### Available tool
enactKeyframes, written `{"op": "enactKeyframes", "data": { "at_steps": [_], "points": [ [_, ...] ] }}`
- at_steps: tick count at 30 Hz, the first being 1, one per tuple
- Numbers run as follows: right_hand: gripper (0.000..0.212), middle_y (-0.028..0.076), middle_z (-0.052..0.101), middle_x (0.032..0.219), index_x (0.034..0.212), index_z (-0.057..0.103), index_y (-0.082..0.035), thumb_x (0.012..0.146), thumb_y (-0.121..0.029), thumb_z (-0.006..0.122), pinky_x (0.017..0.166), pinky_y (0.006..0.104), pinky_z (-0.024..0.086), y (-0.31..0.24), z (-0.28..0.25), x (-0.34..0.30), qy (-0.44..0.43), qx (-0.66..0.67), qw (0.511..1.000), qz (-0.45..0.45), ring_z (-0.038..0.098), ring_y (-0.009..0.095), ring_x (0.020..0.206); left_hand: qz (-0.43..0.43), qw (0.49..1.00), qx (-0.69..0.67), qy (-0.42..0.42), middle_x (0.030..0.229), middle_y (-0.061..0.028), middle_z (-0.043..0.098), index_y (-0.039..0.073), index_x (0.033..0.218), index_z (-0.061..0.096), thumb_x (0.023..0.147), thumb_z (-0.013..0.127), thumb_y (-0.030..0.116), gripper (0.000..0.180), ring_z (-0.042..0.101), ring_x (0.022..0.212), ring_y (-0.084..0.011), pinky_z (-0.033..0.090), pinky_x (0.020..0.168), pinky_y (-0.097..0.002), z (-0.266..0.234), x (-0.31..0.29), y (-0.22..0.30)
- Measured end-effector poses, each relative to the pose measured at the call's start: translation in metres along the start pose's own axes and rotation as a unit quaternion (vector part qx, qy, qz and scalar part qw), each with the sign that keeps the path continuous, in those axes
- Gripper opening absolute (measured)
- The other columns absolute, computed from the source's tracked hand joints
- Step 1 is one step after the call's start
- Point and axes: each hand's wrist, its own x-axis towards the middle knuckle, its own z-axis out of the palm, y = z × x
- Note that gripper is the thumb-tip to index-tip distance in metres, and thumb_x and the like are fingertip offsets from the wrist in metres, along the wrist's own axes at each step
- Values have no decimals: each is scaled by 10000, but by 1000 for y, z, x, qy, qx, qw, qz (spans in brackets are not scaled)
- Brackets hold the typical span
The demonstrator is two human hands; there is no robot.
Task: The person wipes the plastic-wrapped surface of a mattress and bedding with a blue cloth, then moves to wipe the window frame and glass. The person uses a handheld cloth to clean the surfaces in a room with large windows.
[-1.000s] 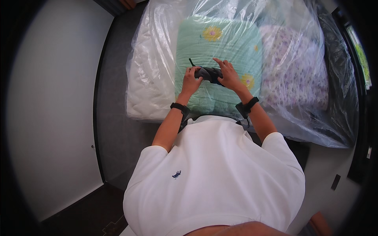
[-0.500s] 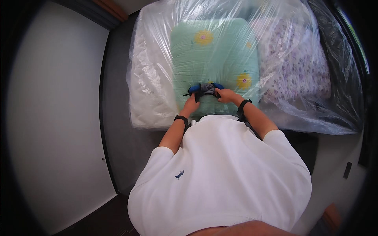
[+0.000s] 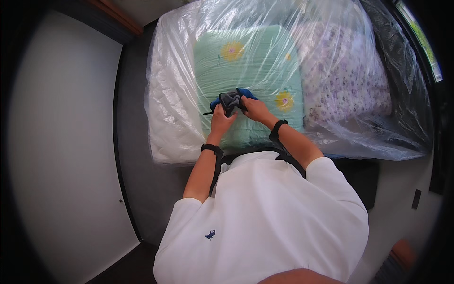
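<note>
Between my two hands is a small bunched-up cloth item (image 3: pixel 230 100), grey in the middle with blue and black parts; its exact kind cannot be made out. My left hand (image 3: pixel 221 123) grips its near left side, thumb and fingers closed on it. The fingers of my right hand (image 3: pixel 257 110) are closed on its right side, by the blue part. A thin black end sticks out at the left. Beneath the hands lies a folded green quilt (image 3: pixel 250 57) with yellow flowers, under clear plastic sheeting (image 3: pixel 182 61).
A folded white and purple flowered quilt (image 3: pixel 347 75) lies to the right under the same plastic. The bed's white mattress (image 3: pixel 170 113) shows at the left. Beyond it stand a pale wall panel (image 3: pixel 71 142) and grey floor (image 3: pixel 137 156). A window (image 3: pixel 421 38) is at the far right.
Both hands have risen slightly with the cloth item, which is now tilted and more crumpled, its blue right part standing higher. The whole view has shifted a little.
</note>
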Motion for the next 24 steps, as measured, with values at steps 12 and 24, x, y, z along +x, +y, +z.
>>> {"op": "enactKeyframes", "data": {
  "at_steps": [12,24],
  "points": [
    [261,162,650,874,988,559,-98,737,-115,630,661,480,471,17,16,-79,-366,26,929,-56,629,391,841,-135,983,-55,-114,1025,-200,668,-17,1097,631,880,694,417,490,630,1032,-351,481,919,-413,44,-65,-48],
    [151,26,447,729,899,578,24,859,-96,495,603,275,391,-49,-201,-42,-82,405,910,8,463,128,660,-25,858,-509,62,1156,-14,543,6,1203,572,1013,522,478,511,481,1086,-106,370,987,-263,-94,-47,118]
  ]
}}
